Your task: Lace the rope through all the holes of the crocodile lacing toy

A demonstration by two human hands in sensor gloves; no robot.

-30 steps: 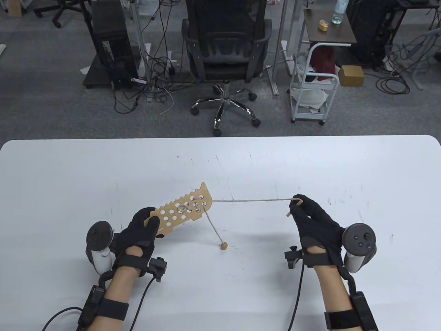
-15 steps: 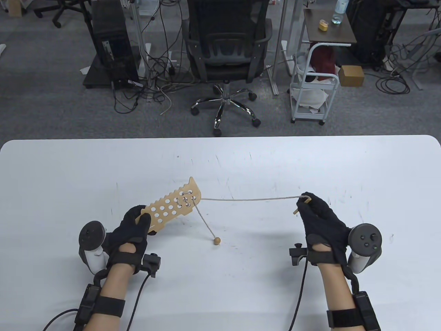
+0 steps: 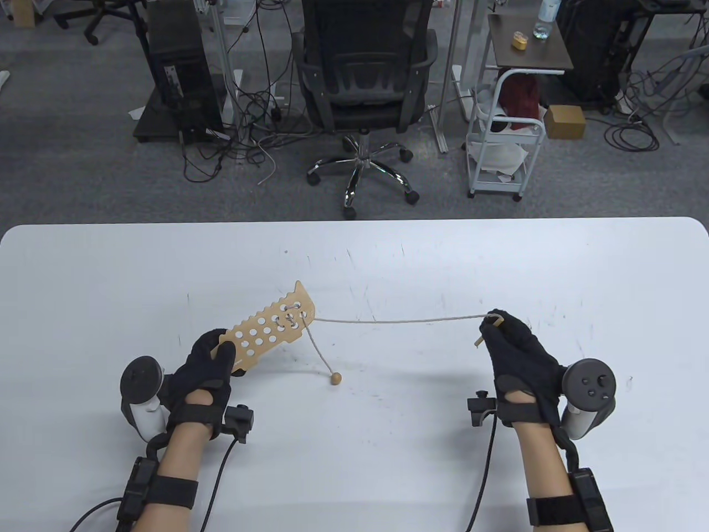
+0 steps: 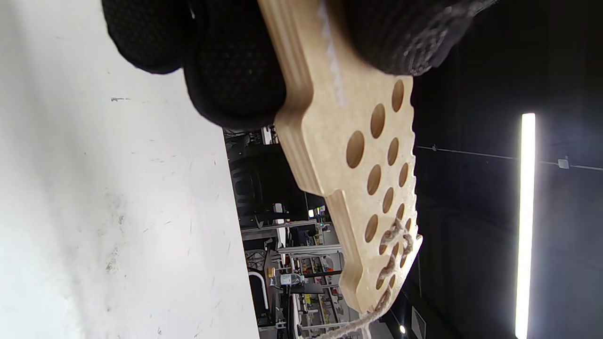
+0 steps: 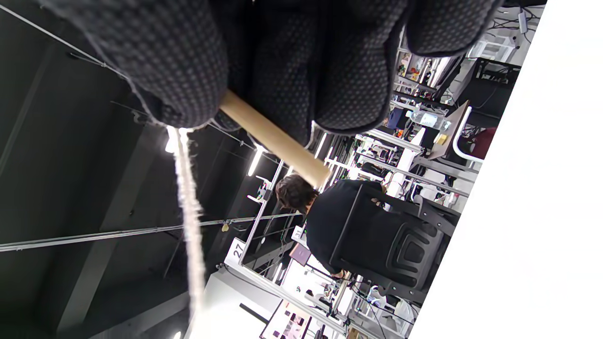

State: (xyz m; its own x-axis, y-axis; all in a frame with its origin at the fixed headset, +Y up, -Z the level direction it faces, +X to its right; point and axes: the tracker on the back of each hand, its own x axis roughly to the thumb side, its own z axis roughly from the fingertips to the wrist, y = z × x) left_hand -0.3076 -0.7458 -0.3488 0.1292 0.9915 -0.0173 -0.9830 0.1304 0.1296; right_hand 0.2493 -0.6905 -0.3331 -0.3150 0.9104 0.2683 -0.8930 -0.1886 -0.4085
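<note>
Progress: few holes laced at far end of tan wooden crocodile lacing board [image 3: 271,331]; most empty.
Left hand [image 3: 206,370]: grips board's tail.
Right hand [image 3: 512,348]: pinches beige rope's [image 3: 399,320] wooden needle [image 3: 481,337].

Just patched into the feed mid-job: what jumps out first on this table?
The wooden crocodile lacing board, held off the table at a tilt by the left hand, has rope laced through only the few holes at its far end. From there the rope stretches across to the right hand, which pinches the wooden needle. A bead dangles below the board.
</note>
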